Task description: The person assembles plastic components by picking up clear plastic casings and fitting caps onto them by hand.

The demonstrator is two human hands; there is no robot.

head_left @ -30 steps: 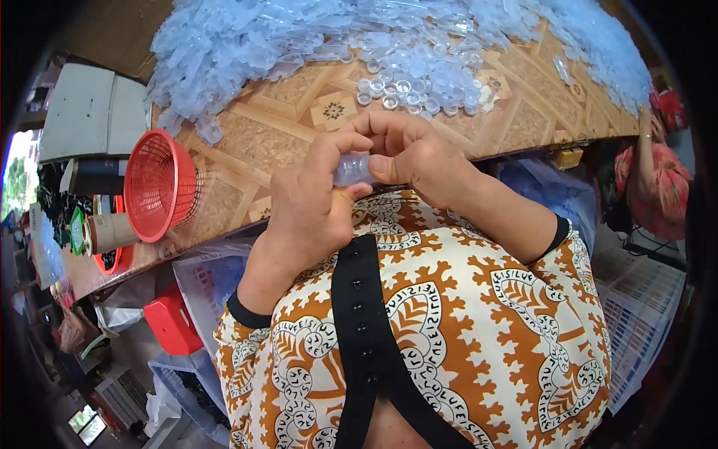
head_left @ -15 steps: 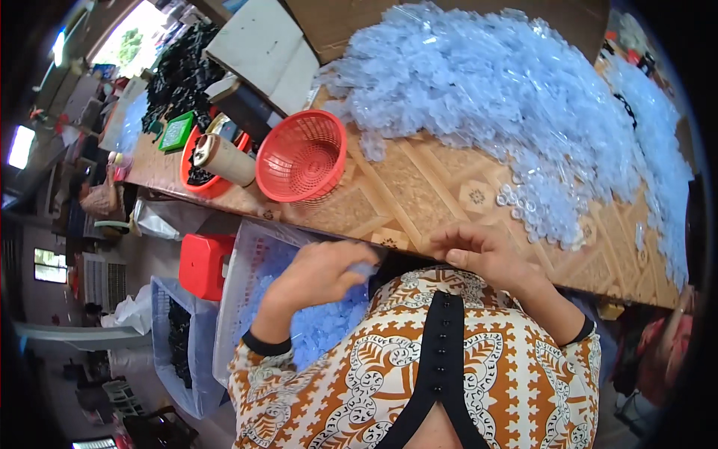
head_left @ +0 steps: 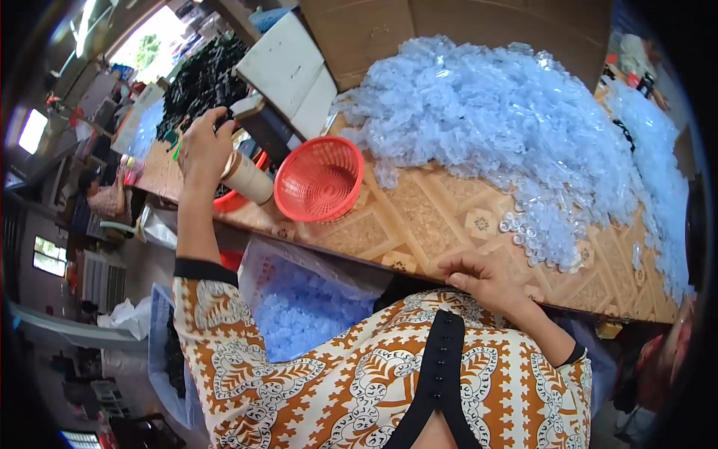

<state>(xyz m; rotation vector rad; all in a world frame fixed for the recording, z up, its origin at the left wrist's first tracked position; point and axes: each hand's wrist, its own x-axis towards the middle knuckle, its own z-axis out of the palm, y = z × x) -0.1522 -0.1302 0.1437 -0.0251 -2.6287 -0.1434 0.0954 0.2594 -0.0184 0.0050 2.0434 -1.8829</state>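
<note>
My left hand point(head_left: 206, 147) is stretched out to the far left over the table, by the heap of black pieces point(head_left: 200, 84). Its thumb and forefinger are apart, and nothing shows clearly between them. Under and beside it stands a pale cylindrical roll point(head_left: 249, 179), next to a dark upright box point(head_left: 263, 129). At the table's front edge rests my right hand point(head_left: 488, 283), fingers loosely bent and thumb a little apart, holding nothing I can see. Beyond it lie small clear plastic pieces point(head_left: 542, 228), spilling from a large heap of clear bluish plastic pieces point(head_left: 493, 112).
A red plastic basket point(head_left: 320, 179) tilts on the patterned table point(head_left: 426, 217). Below the edge, a lined bin point(head_left: 262, 262) holds bluish pieces. Behind the heap rises a cardboard panel point(head_left: 449, 22). A person point(head_left: 108, 196) sits at the far left.
My left hand has gone from above the bin of bluish pieces up and left toward the black heap. The right hand stays near the table edge. The view has shifted slightly.
</note>
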